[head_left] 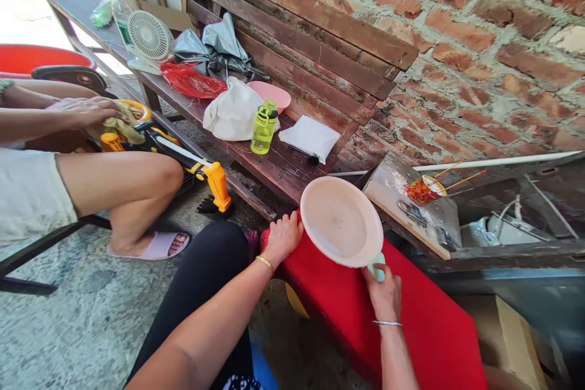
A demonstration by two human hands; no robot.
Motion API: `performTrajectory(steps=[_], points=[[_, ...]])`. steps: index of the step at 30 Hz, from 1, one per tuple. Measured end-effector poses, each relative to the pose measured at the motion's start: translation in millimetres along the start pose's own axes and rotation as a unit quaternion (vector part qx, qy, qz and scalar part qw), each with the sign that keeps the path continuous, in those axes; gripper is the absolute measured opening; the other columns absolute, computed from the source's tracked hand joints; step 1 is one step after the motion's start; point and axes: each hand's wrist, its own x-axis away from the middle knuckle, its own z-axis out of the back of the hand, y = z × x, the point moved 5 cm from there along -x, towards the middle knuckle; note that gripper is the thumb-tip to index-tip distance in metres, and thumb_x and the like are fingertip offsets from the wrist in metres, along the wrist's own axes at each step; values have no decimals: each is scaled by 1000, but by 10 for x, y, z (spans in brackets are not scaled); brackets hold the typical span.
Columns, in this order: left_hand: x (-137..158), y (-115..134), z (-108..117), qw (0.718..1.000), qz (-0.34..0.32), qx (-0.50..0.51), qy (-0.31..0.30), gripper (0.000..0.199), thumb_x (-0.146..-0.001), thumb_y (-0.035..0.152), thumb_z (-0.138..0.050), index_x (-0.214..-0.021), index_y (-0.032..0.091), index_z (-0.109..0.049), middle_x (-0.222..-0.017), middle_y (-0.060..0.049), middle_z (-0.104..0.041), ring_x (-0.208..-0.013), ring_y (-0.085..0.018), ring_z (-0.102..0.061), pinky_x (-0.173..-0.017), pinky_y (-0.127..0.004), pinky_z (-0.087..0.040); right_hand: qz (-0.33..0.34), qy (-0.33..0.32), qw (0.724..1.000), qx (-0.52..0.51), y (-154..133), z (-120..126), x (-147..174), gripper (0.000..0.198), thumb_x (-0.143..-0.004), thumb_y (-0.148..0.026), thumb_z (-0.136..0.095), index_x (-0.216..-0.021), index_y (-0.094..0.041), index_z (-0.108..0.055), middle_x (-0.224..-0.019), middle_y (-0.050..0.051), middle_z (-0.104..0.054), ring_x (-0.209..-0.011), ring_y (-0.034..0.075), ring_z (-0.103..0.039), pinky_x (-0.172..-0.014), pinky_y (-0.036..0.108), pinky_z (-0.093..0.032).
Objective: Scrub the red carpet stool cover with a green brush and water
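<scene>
Sitting near the basin (pixel 340 219), a cup (pixel 419 191) holds sticks (pixel 467 180).

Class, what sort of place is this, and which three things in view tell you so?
Probably a semi-open porch or work area, perhaps at a home: an unplastered brick wall, a long wooden bench and a bare concrete floor suggest it. The view does not settle whose it is.

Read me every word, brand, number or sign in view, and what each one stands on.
No text can be read in this view.
Basin: no readable lettering.
Bottle: any markings are too small to read.
Red cup: gold pattern, too small to tell if it includes lettering.
</scene>
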Motion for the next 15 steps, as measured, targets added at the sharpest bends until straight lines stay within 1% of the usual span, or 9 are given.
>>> performTrajectory(steps=[2,4,7,9,10,12,15], points=[[1,3,2,1000,-2,0,-1,40,-101,39,-28,-127,19,-51,-111,-15,-62,-102,-28,-62,-87,-42,-42,27,-12,999,30,-88,-38,62,56,-80,-68,-46,-117,-27,-60,-98,7,-54,-93,28,-60,-76,39,-49],[-1,4,0,1000,-3,2,-1,39,-101,39,-29,-126,19,-51,-111,-15,-62,-102,-28,-62,-87,-42,-41,31,-21,996,79,-11,26,79,55,-84,-65,-43,-121,-27,-57,-102,9,-53,-90,27,-60,-76,39,-49],[-9,1,-9,1000,-7,11,2,38,-101,39,-29,-124,19,-52,-111,-15,-62,-102,-29,-63,-87,-42,-42,-18,-24,990,141,286,221,66,57,-85,-66,-41,-125,-28,-56,-102,10,-52,-88,29,-61,-77,42,-49],[-15,-4,-18,1000,-8,17,4,38,-101,40,-30,-124,19,-52,-110,-15,-62,-101,-29,-63,-86,-42,-42,-50,-19,989,138,418,310,81,60,-83,-69,-41,-125,-29,-57,-98,9,-52,-88,29,-60,-77,44,-49],[-17,-6,-21,1000,-8,20,5,38,-101,41,-30,-123,19,-52,-110,-15,-62,-102,-30,-63,-87,-43,-41,-57,-19,991,120,427,312,104,62,-82,-72,-41,-124,-29,-58,-95,8,-52,-88,30,-60,-77,44,-49],[-17,-10,-26,1000,-8,23,4,39,-102,41,-29,-124,19,-51,-111,-15,-62,-103,-30,-62,-88,-43,-41,-44,-18,997,65,322,238,172,64,-79,-75,-43,-121,-29,-59,-89,6,-52,-90,29,-60,-78,42,-50],[-11,-14,-24,1000,-5,22,0,39,-102,41,-29,-125,20,-51,-113,-15,-61,-104,-29,-61,-89,-43,-40,18,-17,1000,7,-10,37,298,61,-78,-70,-47,-117,-25,-60,-89,7,-54,-98,30,-59,-80,40,-50]])
